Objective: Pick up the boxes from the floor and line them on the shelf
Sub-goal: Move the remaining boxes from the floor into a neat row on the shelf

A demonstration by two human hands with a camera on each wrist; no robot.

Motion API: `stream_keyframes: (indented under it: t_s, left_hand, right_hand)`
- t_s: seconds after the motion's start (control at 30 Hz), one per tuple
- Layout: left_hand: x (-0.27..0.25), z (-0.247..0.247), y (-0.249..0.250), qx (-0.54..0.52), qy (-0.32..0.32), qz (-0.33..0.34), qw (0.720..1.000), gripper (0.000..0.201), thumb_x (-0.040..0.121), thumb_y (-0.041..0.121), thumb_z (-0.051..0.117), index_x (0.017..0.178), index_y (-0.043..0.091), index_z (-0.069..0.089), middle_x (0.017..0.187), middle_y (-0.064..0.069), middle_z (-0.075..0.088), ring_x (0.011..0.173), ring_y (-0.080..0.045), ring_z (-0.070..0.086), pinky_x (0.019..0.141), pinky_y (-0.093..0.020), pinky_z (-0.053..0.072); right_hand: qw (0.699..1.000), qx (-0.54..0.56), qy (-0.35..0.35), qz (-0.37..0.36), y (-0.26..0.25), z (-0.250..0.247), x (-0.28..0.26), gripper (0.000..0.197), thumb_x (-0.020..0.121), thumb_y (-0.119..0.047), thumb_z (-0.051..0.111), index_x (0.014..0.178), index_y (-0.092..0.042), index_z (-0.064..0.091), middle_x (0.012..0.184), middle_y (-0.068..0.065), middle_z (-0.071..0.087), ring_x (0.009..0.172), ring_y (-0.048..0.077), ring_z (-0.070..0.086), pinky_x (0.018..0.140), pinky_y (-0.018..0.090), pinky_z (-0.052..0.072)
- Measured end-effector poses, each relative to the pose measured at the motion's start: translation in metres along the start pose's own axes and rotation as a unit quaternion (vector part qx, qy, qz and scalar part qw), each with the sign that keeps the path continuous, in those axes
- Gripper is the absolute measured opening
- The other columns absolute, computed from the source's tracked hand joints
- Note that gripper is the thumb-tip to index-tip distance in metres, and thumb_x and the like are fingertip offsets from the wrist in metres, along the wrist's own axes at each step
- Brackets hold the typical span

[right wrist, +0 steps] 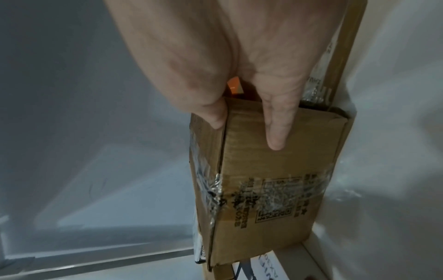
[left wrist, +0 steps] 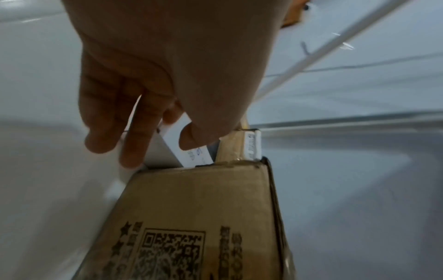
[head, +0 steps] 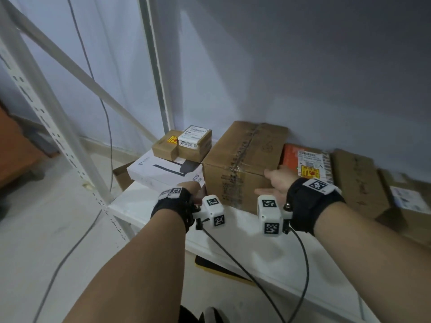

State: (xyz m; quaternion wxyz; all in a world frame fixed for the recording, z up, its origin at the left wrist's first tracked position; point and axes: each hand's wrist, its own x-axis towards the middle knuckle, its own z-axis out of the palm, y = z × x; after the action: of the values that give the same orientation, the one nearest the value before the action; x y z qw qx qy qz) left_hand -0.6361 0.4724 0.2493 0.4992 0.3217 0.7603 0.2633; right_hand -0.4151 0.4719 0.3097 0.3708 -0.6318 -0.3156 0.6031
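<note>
My right hand (head: 277,183) is nearest the work, fingers (right wrist: 275,130) straight and flat against the front of the big cardboard box (head: 242,164), thumb hooked over its top edge, so it presses rather than grips. My left hand (head: 190,192) sits at the box's left corner, fingers (left wrist: 134,144) loosely spread beside the white box (head: 163,171); I cannot tell whether they touch it, and they hold nothing. The big box already stands on the shelf (head: 268,255), between the white box with a small labelled box (head: 184,144) on top and an orange-labelled box (head: 307,164) on its right. Further right more brown boxes (head: 359,178) run along the wall (head: 303,66). I judge this is the squaring-up step: next, nudge it back in line, then let go.
</note>
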Motion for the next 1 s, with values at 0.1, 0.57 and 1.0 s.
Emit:
stream_keyframes:
  t_s: [0.1,0.57,1.0]
  left_hand:
    - [-0.004,-0.002,0.01,-0.042,0.056,0.042,0.997,0.039,0.096,0.038,0.04,0.107,0.005,0.059,0.093,-0.018,0.068,0.078,-0.031,0.066,0.066,-0.035,0.054]
    - [-0.083,0.052,0.095,0.091,0.215,0.237,0.943,0.059,0.088,0.042,0.053,0.14,0.018,0.04,0.148,-0.014,0.028,0.127,-0.044,0.043,0.102,-0.047,0.036]
    - [-0.118,0.225,0.107,0.366,-0.005,0.346,0.864,0.061,0.084,0.051,0.06,0.137,0.023,0.044,0.143,-0.009,0.041,0.13,-0.034,0.037,0.108,-0.051,0.036]
  right_hand:
    - [0.999,-0.022,0.012,-0.019,0.001,-0.009,-0.012,0.052,0.098,-0.021,0.053,0.145,-0.023,0.032,0.113,0.005,0.054,0.096,0.032,0.066,0.081,0.039,0.058]
    - [0.985,-0.087,0.09,-0.116,-0.004,-0.057,-0.029,0.042,0.087,-0.011,0.054,0.128,-0.019,0.05,0.101,0.007,0.063,0.082,0.025,0.063,0.082,0.042,0.058]
    - [0.928,-0.279,0.246,-0.033,0.019,-0.228,0.0,0.043,0.073,-0.038,0.063,0.104,-0.008,0.067,0.093,0.011,0.071,0.082,0.031,0.069,0.078,0.044,0.059]
